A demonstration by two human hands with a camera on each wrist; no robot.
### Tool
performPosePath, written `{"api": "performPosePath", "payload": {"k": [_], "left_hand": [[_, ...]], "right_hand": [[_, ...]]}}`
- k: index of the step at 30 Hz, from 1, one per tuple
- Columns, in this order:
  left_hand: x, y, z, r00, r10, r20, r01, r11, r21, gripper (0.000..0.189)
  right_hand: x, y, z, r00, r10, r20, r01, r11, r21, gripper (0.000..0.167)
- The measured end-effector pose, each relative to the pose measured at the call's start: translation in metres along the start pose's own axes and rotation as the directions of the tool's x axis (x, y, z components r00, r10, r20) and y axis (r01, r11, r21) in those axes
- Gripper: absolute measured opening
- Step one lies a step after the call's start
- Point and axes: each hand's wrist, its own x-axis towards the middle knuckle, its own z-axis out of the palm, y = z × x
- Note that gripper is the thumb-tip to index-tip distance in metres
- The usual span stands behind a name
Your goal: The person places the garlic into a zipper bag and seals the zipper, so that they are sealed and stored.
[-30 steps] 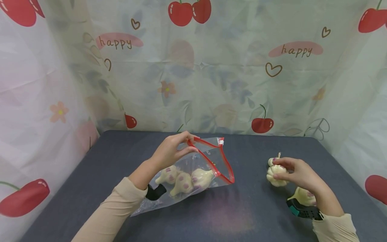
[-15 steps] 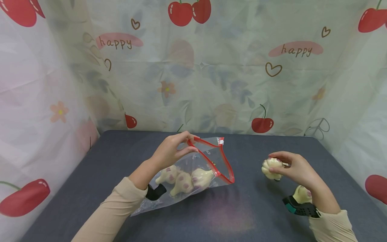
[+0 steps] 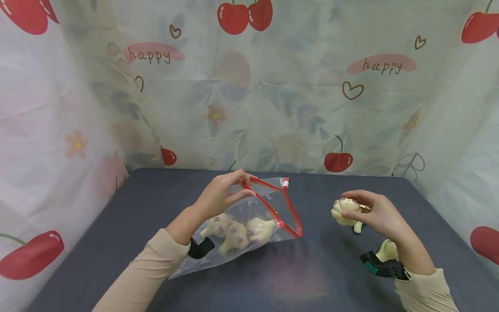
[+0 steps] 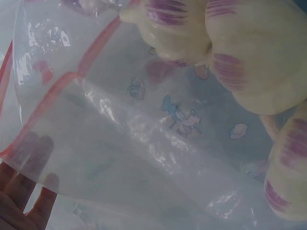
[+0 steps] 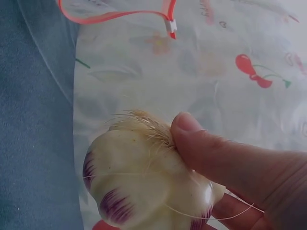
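My left hand point(image 3: 224, 195) pinches the red-edged mouth of a clear zip bag point(image 3: 294, 212), which gapes towards the right. Inside the bag lie garlic bulbs, among them one point(image 3: 260, 229) near the opening; in the left wrist view they point(image 4: 259, 52) show purple-streaked skins. My right hand point(image 3: 380, 214) grips another garlic bulb point(image 3: 345, 211) above the table, thumb against its rooty end in the right wrist view, where the bulb point(image 5: 139, 177) fills the lower middle. A pale stub point(image 3: 357, 227) shows just beneath it; whether it belongs to another bulb I cannot tell.
One more garlic bulb point(image 3: 387, 250) lies on the dark table point(image 3: 312, 268), partly hidden by the right wrist's band. Behind the table hangs a cherry-printed cloth point(image 3: 265, 121), which also encloses both sides.
My right hand has lifted the garlic bulb and carried it slightly left and up. The left hand and the bag have stayed in place.
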Motion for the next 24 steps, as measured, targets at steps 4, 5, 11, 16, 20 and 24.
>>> {"api": "performPosePath", "payload": {"k": [4,5,11,16,20,24], "left_hand": [[0.000,0.000,0.000,1.000,-0.001,-0.001,0.001,1.000,0.004,0.025],[0.000,0.000,0.000,1.000,-0.003,-0.001,0.003,1.000,0.004,0.025],[0.000,0.000,0.000,1.000,-0.013,0.003,0.013,1.000,-0.001,0.024],[0.000,0.000,0.000,1.000,-0.015,0.004,0.015,1.000,0.003,0.024],[0.001,0.001,0.000,1.000,-0.017,0.007,0.017,1.000,0.006,0.025],[0.001,0.001,0.000,1.000,-0.019,0.008,0.019,1.000,0.007,0.024]], "right_hand": [[0.001,-0.003,0.001,1.000,-0.009,0.003,0.009,0.999,0.047,0.044],[0.001,-0.004,0.001,1.000,-0.012,0.003,0.012,0.998,0.055,0.044],[0.001,-0.010,0.001,0.999,-0.027,-0.018,0.028,0.996,0.080,0.045],[0.002,-0.014,0.003,0.998,-0.036,-0.044,0.040,0.994,0.098,0.044],[0.003,-0.018,0.004,0.997,-0.057,-0.059,0.064,0.991,0.121,0.043],[0.004,-0.022,0.006,0.995,-0.073,-0.065,0.081,0.987,0.136,0.042]]}}
